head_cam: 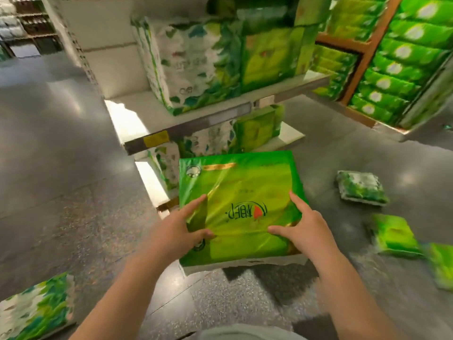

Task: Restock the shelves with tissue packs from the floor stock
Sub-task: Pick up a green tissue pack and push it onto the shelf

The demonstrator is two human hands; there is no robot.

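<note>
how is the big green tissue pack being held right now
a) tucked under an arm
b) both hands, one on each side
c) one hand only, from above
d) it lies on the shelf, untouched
b: the left hand and the right hand each grip a side of the green tissue pack, which is in front of the shelf, not on it.

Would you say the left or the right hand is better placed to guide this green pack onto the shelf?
Left, probably. Both hands grip the green pack, but the left hand is on the side nearer the shelf, whose free space lies to the left. The right hand is on the far edge, fit to push.
</note>
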